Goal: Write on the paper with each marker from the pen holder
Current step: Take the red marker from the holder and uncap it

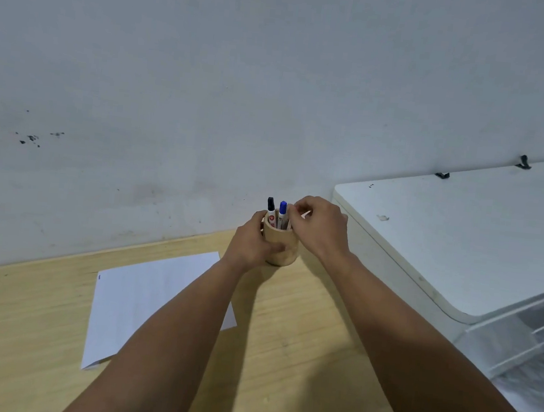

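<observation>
A round wooden pen holder [285,244] stands on the wooden table [19,331] close to the wall. A black-capped marker [271,206] and a blue-capped marker [283,209] stick up out of it. My left hand [248,243] is wrapped around the holder's left side. My right hand [320,227] is above the holder's right rim, its fingertips pinched on the top of a third marker that they mostly hide. A white sheet of paper [142,293] lies flat on the table to the left, partly under my left forearm.
A white cabinet top [460,240] rises just right of the holder, with clear plastic drawers [517,339] below its front edge. A scuffed grey wall [207,100] runs directly behind the table.
</observation>
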Motion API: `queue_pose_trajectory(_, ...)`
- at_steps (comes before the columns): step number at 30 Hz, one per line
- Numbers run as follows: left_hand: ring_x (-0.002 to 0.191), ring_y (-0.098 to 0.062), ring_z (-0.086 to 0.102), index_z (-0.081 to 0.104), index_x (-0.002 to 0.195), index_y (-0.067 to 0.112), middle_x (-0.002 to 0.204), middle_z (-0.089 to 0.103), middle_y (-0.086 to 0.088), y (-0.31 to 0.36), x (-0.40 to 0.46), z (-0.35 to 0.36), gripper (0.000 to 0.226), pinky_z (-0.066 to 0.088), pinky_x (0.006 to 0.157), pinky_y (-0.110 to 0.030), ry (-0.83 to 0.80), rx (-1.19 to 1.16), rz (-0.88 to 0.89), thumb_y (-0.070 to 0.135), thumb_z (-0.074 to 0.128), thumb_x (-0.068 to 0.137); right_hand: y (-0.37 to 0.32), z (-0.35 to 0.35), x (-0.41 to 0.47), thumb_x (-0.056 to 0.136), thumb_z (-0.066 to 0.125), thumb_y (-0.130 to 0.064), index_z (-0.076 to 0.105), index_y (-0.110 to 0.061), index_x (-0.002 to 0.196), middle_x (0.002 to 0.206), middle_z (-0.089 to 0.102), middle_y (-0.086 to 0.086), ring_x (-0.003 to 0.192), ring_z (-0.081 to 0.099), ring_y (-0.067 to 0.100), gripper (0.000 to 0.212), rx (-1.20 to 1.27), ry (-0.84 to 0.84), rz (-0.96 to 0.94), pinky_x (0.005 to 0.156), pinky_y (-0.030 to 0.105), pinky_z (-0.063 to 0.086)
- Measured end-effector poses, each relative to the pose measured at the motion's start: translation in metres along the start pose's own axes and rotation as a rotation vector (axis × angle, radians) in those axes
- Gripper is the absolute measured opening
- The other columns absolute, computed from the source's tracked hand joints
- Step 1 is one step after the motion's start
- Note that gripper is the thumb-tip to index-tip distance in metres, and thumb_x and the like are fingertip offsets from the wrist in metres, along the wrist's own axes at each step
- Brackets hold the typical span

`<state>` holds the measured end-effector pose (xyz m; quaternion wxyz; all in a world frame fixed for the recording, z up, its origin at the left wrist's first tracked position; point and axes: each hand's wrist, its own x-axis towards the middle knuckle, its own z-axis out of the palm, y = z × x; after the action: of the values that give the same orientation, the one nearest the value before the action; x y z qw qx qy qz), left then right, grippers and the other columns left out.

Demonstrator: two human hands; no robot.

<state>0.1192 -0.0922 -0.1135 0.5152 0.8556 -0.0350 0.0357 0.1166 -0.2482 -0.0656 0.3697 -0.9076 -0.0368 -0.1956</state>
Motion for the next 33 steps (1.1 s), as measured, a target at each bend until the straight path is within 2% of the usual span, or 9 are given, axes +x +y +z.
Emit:
queue_pose_trajectory(8,0.106,-0.019,0.067,0.052,0.139,0.022,0.118,0.07,0.003,-0.003,0.002,0.001,0.078,0.057,0.092,-0.039,-0.012,0.008,-0.014,0.024,0.089,0.071,-0.001,0.006,0.01,0.092,0.073,-0.041,0.077,-0.024,0.115,0.109,0.077,-0.005,0.11,0.069,0.023,0.029,-0.205,-0.163,0.03,0.101,0.046,0.045)
queue_pose_trajectory(11,0.112,-0.021,0.066,0.049,0.141,0.022,0.124,0.069,0.003,0.0,0.001,-0.001,0.079,0.055,0.094,-0.037,-0.027,0.03,-0.013,0.023,0.088,0.073,-0.001,0.001,0.009,0.091,0.077,-0.039,0.08,-0.022,0.104,0.1,0.078,-0.005,0.104,0.071,0.023,0.021,-0.144,-0.14,0.037,0.1,0.046,0.047)
queue_pose_trajectory(14,0.124,-0.024,0.061,0.031,0.158,0.023,0.139,0.062,0.0,0.005,-0.003,-0.008,0.099,0.051,0.1,-0.036,-0.054,0.069,-0.035,0.024,0.087,0.077,-0.013,-0.012,0.015,0.092,0.078,-0.041,0.08,-0.02,0.109,0.097,0.078,-0.006,0.096,0.073,0.017,0.028,0.058,-0.013,0.028,0.097,0.042,0.054)
queue_pose_trajectory(16,0.129,-0.027,0.058,0.019,0.162,0.025,0.149,0.055,-0.004,0.01,-0.006,-0.018,0.106,0.048,0.105,-0.04,-0.062,0.112,-0.064,0.027,0.085,0.08,-0.03,-0.024,0.021,0.095,0.076,-0.04,0.079,-0.012,0.099,0.081,0.073,-0.008,0.076,0.068,0.01,0.028,0.288,0.098,0.025,0.08,0.033,0.055)
queue_pose_trajectory(19,0.124,-0.025,0.061,0.027,0.159,0.029,0.147,0.056,-0.006,0.021,-0.015,-0.043,0.088,0.05,0.103,-0.041,0.006,0.192,-0.027,0.032,0.076,0.086,-0.063,-0.038,0.028,0.106,0.061,-0.038,0.068,-0.004,0.087,0.071,0.067,-0.007,0.067,0.061,0.011,0.04,0.474,0.183,0.021,0.07,0.03,0.048)
queue_pose_trajectory(22,0.119,-0.023,0.064,0.048,0.148,0.025,0.139,0.063,-0.005,0.033,-0.031,-0.078,0.06,0.052,0.102,-0.043,0.122,0.198,0.022,0.038,0.067,0.092,-0.092,-0.035,0.022,0.11,0.052,-0.038,0.062,-0.016,0.09,0.068,0.07,0.001,0.062,0.067,0.013,0.031,0.59,0.045,0.003,0.071,0.031,0.054)
queue_pose_trajectory(26,0.112,-0.019,0.066,0.062,0.133,0.022,0.128,0.069,-0.002,0.035,-0.059,-0.13,0.045,0.052,0.099,-0.041,0.262,0.165,0.034,0.05,0.056,0.098,-0.119,-0.007,-0.006,0.106,0.053,-0.038,0.076,-0.014,0.101,0.068,0.051,-0.007,0.06,0.046,0.013,0.033,0.552,-0.277,0.118,0.062,0.031,0.041)
queue_pose_trajectory(29,0.106,-0.021,0.064,0.066,0.118,0.019,0.118,0.07,0.0,0.029,-0.084,-0.163,0.052,0.05,0.093,-0.039,0.347,0.136,-0.004,0.062,0.043,0.099,-0.136,0.022,-0.034,0.099,0.051,-0.027,0.076,-0.01,0.111,0.071,0.051,0.003,0.063,0.042,0.018,0.033,0.658,-0.512,0.215,0.057,0.029,0.038)
queue_pose_trajectory(33,0.088,-0.024,0.068,0.066,0.085,0.017,0.088,0.073,0.002,0.009,-0.122,-0.203,0.072,0.055,0.086,-0.044,0.41,0.193,-0.064,0.079,0.031,0.091,-0.155,0.057,-0.072,0.099,0.07,-0.017,0.082,-0.009,0.106,0.097,0.077,0.011,0.077,0.064,0.014,0.016,0.593,-0.703,0.023,0.07,0.028,0.054)
